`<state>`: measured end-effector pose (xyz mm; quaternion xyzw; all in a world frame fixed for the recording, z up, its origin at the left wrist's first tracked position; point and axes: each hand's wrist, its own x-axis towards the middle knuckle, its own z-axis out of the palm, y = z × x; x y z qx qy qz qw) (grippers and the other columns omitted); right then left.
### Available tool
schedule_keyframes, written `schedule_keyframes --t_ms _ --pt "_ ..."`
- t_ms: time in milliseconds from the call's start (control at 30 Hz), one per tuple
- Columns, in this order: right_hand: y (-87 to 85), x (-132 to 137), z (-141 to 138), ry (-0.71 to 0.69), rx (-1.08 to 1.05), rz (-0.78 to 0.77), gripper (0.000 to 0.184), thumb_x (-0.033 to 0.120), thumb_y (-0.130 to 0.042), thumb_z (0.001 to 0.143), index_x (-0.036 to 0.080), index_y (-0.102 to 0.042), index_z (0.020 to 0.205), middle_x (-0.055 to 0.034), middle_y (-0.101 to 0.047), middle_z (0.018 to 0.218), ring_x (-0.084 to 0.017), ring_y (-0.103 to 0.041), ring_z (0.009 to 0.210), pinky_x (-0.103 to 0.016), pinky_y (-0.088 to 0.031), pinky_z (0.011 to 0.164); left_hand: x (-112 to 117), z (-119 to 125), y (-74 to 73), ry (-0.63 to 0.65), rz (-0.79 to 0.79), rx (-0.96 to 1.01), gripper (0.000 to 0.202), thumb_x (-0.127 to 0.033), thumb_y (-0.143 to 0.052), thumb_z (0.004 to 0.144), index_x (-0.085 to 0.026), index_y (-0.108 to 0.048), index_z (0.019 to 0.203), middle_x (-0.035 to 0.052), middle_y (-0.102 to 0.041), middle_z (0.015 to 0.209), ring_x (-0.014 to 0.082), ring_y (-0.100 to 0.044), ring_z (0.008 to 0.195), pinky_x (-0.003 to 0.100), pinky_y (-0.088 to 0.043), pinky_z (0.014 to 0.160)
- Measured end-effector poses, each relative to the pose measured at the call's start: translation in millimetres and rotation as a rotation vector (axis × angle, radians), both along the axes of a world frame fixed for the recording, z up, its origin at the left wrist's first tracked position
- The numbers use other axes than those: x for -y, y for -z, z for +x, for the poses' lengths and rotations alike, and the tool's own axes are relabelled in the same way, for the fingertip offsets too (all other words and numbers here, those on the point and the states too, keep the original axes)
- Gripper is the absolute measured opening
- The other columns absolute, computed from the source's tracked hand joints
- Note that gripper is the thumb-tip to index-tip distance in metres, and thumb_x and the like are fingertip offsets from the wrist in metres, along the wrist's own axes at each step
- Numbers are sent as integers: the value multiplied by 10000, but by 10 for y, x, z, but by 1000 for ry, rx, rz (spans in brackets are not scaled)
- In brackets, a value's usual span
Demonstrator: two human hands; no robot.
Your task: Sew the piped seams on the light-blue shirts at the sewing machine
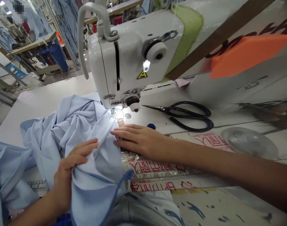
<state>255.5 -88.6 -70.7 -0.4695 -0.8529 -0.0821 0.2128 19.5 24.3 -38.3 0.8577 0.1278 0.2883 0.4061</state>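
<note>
"While two hands rest on the cloth [51, 135], just look at it: pale blue, smooth, matt, heaped in deep soft folds on the white bench [37, 94], its top end running right up to the foot [113, 111] of the machine [126, 69]!"

"And the hands?"

"Right hand [145, 141]: fingers long, nearly straight, close together, laid flat at the cloth's edge just beside the foot, nothing clasped. Left hand [64, 175]: fingers slightly bent, pressed on a broad fold. Its thumb is out of sight, so I can't tell whether it pinches anything."

"Now the machine!"

"One of them, hard, glossy, finely pebbled. On it, count two round knobs [155, 51], one yellow triangle [142, 74], one rough-edged green strip [189, 25], one flat brown strip [218, 39] and one orange flap [247, 56], blurred at its edges."

"Right of the foot?"

"One pair of scissors [166, 109], black, two big loops, slim point towards the foot. One small dark-blue round thing [151, 126] between loops and right hand. Further along, one smooth, round, see-through disc [249, 142]."

"Nearer the body?"

"One ruler [157, 176], black marks, red lettering on both sides of it, all shiny."

"Far left?"

"More blue fabric [13, 169], crumpled; whether it joins the main heap, I can't tell."
</note>
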Motion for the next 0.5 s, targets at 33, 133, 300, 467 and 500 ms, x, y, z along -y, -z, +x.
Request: schedule_keyframes --t_ms 33,133,300,467,500 --pt "7 2 12 20 25 18 314 129 -303 936 63 -544 1126 -157 -527 1202 -211 -447 1147 -401 -409 941 29 26 10 103 132 -5 104 -234 -461 884 -165 -533 853 71 -621 1124 211 -532 1130 413 -472 958" --pt "-4 47 60 13 66 72 308 120 -295 936 61 -566 1068 -137 -584 1116 -199 -487 1096 -399 -418 932 127 101 81 353 566 -76 139 -94 -381 893 -110 -518 910 139 -607 1123 227 -479 1184 424 -465 961" --pt "-114 136 122 74 -14 116 285 129 -311 934 64 -586 970 -103 -633 965 -187 -524 990 -351 -469 839 174 153 179 403 827 -140 156 -64 -396 879 -24 -525 957 200 -600 1080 287 -478 1169 452 -487 929" --pt "-267 -203 -91 65 -1 39 254 124 -358 918 86 -584 1027 -96 -594 1104 -195 -502 1041 -351 -435 878 182 157 138 377 892 -114 133 -47 -411 860 -31 -526 925 200 -607 1060 296 -494 1148 454 -500 899" --pt "-302 -325 -198 46 -8 -18 244 124 -377 913 104 -584 1039 -84 -577 1144 -191 -480 1083 -347 -413 907 200 154 135 370 908 -108 133 -46 -405 860 -34 -527 910 196 -614 1048 293 -509 1130 451 -502 891"
